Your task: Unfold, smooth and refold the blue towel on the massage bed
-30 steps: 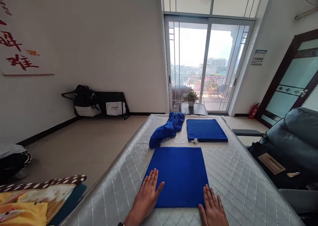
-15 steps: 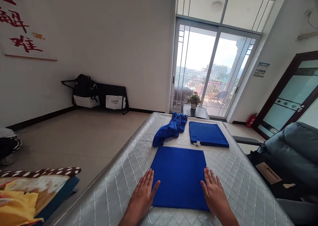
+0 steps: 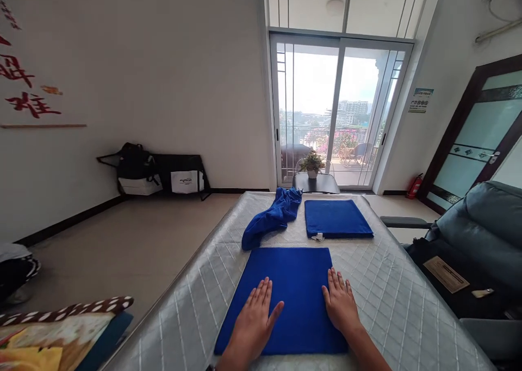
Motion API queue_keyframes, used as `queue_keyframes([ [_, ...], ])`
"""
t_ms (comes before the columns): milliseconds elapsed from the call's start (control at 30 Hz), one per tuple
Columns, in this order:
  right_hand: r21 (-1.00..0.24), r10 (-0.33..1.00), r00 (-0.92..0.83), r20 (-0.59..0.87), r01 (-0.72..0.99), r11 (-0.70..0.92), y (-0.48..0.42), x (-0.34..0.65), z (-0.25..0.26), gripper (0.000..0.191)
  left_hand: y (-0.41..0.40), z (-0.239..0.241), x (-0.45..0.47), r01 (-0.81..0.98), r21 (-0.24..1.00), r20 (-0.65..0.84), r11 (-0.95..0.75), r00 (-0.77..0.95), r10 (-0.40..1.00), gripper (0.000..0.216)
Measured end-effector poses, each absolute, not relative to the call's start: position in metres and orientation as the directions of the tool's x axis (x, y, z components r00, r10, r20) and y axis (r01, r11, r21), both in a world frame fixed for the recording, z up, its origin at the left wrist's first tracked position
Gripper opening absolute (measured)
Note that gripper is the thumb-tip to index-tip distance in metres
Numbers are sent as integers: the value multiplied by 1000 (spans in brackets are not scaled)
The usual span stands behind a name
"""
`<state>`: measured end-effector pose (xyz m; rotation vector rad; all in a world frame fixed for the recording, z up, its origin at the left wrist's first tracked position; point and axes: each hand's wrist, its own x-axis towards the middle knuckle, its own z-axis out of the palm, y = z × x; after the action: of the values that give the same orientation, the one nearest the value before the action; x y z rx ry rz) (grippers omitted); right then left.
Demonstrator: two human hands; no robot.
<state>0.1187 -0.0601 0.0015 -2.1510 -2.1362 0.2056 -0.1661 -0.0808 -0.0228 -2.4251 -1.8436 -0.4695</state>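
Observation:
A flat blue cloth (image 3: 299,305), four-sided with straight edges, lies on a quilted silver-grey mattress (image 3: 196,305). On its left half rests my left hand (image 3: 256,316), palm down, fingers stretched and thumb apart. My right hand (image 3: 340,300) lies flat across the cloth's right edge, its fingers pointing away from me. Neither hand grips anything. Beyond the far left corner, a crumpled blue cloth (image 3: 273,218) is bunched up. To its right sits a neatly folded blue cloth (image 3: 336,217) with a white tag (image 3: 318,236) at its near edge.
Right of the mattress stands a dark armchair (image 3: 485,240) with a cardboard piece (image 3: 446,273) on it. Behind the mattress, a potted plant (image 3: 312,164) stands on a black chair (image 3: 316,183) before sliding glass doors. Patterned bedding (image 3: 61,333) lies at the lower left.
My left hand has moved right, from the cloth's left edge onto its surface. The cloth's near left corner now reaches further left. My right hand remains at the right edge; the view has shifted slightly.

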Motion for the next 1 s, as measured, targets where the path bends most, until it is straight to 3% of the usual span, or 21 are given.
queue_keyframes([
  [133,-171,999,-19,-35,985,12,-61,120,5,63,-66,4,-73,811,166,224,-561,523,822,67],
  [267,-152,995,-84,-62,986,73,-62,121,7,57,-50,4,-22,764,189,186,-618,590,786,67],
  [433,-202,999,-9,-54,979,-2,-61,120,7,63,-34,-17,-54,829,170,208,-533,499,841,69],
  [733,-197,999,11,-45,980,-20,-59,120,3,66,-22,-38,-216,963,146,246,-228,188,951,73],
  [1000,-121,999,11,-36,993,-15,-60,118,5,65,-26,-42,-245,952,214,351,-218,133,927,68],
])
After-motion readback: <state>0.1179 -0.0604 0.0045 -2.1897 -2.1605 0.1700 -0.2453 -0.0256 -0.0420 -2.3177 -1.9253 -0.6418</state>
